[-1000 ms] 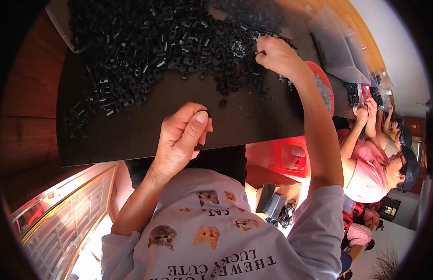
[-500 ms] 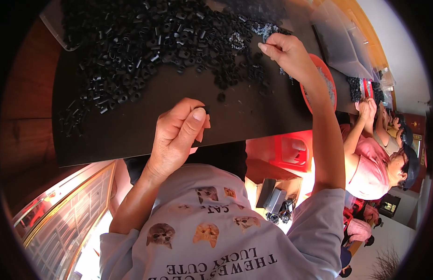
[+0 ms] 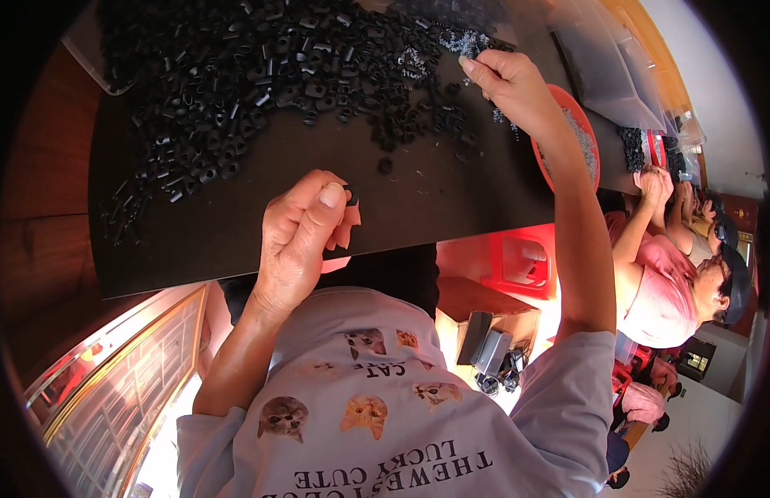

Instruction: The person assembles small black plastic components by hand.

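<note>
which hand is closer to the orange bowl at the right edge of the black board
Right. The right hand reaches up to the pile of black parts with its wrist just beside the orange bowl. The left hand is well left of it, near the board's lower edge, pinching a small black part.

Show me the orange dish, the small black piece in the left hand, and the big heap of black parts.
orange dish (image 3: pixel 586 124), head view, on its rim
small black piece (image 3: pixel 352 198), head view, its exposed end
heap of black parts (image 3: pixel 260 75), head view, mid-heap
</note>
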### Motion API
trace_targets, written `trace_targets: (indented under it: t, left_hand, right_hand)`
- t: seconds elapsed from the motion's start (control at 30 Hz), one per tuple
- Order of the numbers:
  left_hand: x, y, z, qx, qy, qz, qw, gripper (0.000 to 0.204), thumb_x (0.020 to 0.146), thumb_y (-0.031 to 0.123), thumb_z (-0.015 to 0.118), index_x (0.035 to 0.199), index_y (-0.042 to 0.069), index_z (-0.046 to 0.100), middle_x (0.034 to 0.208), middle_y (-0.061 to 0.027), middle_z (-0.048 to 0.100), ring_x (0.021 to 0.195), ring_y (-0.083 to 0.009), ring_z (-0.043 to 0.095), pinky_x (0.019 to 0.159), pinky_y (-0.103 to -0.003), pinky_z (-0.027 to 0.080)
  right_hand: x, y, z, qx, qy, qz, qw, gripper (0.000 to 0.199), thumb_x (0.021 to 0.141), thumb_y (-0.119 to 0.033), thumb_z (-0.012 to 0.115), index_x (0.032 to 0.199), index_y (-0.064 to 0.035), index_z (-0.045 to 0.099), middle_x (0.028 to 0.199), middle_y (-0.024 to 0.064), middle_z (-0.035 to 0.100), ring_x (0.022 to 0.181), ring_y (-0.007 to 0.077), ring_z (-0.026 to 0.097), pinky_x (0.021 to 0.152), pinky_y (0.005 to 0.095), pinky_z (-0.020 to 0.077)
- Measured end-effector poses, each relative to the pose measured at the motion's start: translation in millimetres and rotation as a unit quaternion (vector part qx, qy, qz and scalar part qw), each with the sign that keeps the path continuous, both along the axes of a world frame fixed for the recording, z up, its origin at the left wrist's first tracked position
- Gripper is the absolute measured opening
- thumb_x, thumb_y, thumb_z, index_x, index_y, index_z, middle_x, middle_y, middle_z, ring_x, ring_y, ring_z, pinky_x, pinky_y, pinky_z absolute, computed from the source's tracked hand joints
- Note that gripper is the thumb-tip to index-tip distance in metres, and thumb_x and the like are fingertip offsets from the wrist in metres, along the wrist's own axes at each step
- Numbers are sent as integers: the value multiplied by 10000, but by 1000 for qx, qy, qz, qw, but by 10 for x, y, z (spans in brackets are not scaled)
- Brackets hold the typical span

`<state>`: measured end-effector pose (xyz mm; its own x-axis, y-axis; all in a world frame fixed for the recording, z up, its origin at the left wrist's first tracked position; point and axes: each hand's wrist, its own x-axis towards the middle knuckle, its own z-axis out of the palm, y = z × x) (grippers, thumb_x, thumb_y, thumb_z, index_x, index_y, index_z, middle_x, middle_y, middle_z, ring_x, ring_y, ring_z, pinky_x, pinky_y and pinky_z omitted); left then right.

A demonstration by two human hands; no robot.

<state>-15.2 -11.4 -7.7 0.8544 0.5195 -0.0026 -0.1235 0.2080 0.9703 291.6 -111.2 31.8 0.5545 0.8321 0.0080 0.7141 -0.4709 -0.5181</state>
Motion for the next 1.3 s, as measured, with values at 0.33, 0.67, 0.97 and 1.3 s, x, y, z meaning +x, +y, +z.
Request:
trace_targets:
  t: [0.33,0.67,0.97,1.3]
  left_hand:
    - [8,-5,15,26,7,1,1000,357,1010,300,484,826,8,577,692,-17,560,577,-62,486,533,-228,392]
    - [17,-9,9,42,-6,-2,999,299,1004,228,496,824,3,575,689,-14,555,574,-60,483,543,-221,396]
    - [20,-6,5,40,-8,-2,999,283,1006,201,489,831,-4,577,700,-19,560,577,-63,492,544,-222,400]
    - [20,-3,-1,44,-21,-4,999,281,1006,194,492,834,-11,577,705,-22,560,574,-65,492,542,-222,400]
  right_hand:
    - [-43,-59,-34,16,10,43,999,115,936,-77,544,966,-6,630,745,10,599,636,93,513,577,260,439]
    - [-116,-25,47,29,37,-19,999,209,905,-197,633,831,-2,621,619,35,556,559,121,503,537,298,419]
    - [-41,17,-61,19,-15,-32,999,492,907,-404,647,670,20,564,539,115,466,502,201,457,532,350,409]
    - [-82,-21,28,7,28,-32,999,322,914,-273,644,767,5,576,575,55,508,534,155,454,549,336,406]
